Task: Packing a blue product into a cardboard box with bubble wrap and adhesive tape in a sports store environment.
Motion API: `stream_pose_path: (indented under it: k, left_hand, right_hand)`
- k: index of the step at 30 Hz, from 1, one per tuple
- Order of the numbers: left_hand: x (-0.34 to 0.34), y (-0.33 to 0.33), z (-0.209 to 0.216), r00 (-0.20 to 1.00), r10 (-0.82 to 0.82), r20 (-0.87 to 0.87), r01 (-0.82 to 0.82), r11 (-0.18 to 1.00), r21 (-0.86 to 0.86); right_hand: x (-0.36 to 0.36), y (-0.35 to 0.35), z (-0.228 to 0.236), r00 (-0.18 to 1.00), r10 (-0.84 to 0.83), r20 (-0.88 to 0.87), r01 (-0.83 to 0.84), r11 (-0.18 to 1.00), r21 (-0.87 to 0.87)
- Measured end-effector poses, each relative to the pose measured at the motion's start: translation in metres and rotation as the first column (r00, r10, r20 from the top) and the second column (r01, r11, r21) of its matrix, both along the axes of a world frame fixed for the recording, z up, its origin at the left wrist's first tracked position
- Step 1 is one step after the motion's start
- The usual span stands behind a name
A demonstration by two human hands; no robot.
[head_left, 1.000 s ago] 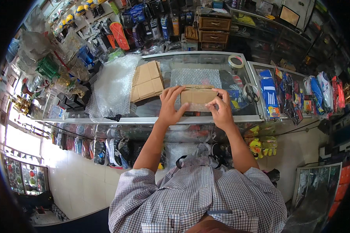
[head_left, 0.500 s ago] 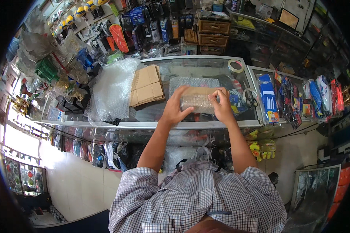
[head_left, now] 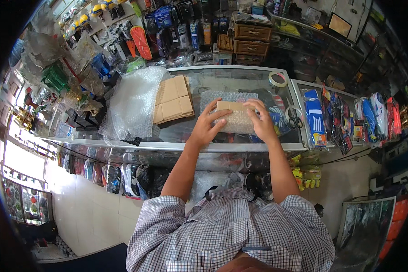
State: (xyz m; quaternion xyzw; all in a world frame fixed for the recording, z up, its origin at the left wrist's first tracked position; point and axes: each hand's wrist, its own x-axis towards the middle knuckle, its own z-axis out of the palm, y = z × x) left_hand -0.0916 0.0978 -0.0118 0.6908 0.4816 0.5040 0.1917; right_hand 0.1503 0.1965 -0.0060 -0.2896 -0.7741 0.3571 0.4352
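Note:
A small brown cardboard box point(head_left: 230, 104) lies at the near side of the glass counter, with bubble wrap point(head_left: 240, 123) folded over its near part. My left hand point(head_left: 208, 123) grips the box's left end, thumb and fingers resting on the wrap and its far edge. At the right end, my right hand point(head_left: 262, 121) holds it with curved fingers over the top. Beneath and beyond the box, a flat bubble wrap sheet point(head_left: 229, 95) shows. The undersides of the box and wrap are hidden.
Flat cardboard pieces point(head_left: 174, 100) are stacked left of my hands, beside a large bubble wrap sheet point(head_left: 135, 102). To the right are a tape roll point(head_left: 277, 79), scissors point(head_left: 295, 120) and packaged blue sportswear point(head_left: 314, 117). Trophies point(head_left: 55, 79) crowd the counter's left end.
The box has come down flatter, and its bare cardboard top shows more clearly. My right hand's pinch has loosened, its fingers now spread over the box; my left fingers have moved inward onto it.

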Motion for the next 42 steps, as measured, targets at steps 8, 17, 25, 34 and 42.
stream_pose_path:
  k: [8,17,25,34,42]
  left_hand:
    - [-0.002,0.007,-0.004,0.985,0.053,0.163,-0.058,0.998,0.026]
    - [-0.014,0.04,0.033,0.984,0.078,0.158,0.003,0.889,-0.458]
    - [-0.02,0.067,0.01,0.951,0.235,0.201,-0.12,0.879,-0.461]
    - [-0.018,0.021,-0.006,0.975,0.139,0.175,-0.066,0.928,-0.367]
    - [-0.021,0.013,-0.027,0.942,0.311,0.128,-0.265,0.921,-0.285]
  right_hand:
    - [0.023,-0.026,0.002,0.972,0.108,0.211,-0.119,0.992,0.038]
    - [0.016,-0.011,0.007,0.966,0.023,0.256,-0.001,0.997,-0.083]
    - [0.009,0.027,-0.01,0.92,-0.075,0.384,0.101,0.994,-0.048]
    - [0.006,0.023,-0.003,0.892,-0.044,0.45,0.145,0.97,-0.193]
    - [-0.001,0.02,0.01,0.938,-0.058,0.341,0.217,0.867,-0.449]
